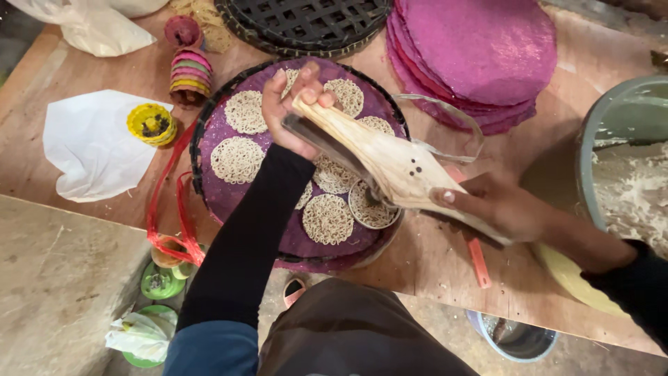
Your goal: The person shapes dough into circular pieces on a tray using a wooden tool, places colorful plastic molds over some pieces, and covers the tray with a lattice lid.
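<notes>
Beyond the grips, a stack of purple round mats (480,56) and a dark woven tray (306,24). Left of them, a yellow mould (152,124) on white paper (90,146), stacked coloured moulds (189,73). Right, a flour-filled basin (626,160).

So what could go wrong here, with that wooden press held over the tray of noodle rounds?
The wooden press, gripped at its ends by the left hand and right hand, hangs low over the noodle rounds; a dip might crush them. The rounds lie close together on the purple-lined tray, so a fresh one could overlap a neighbour. The tray's edge seems to overhang the table and might tip.
</notes>
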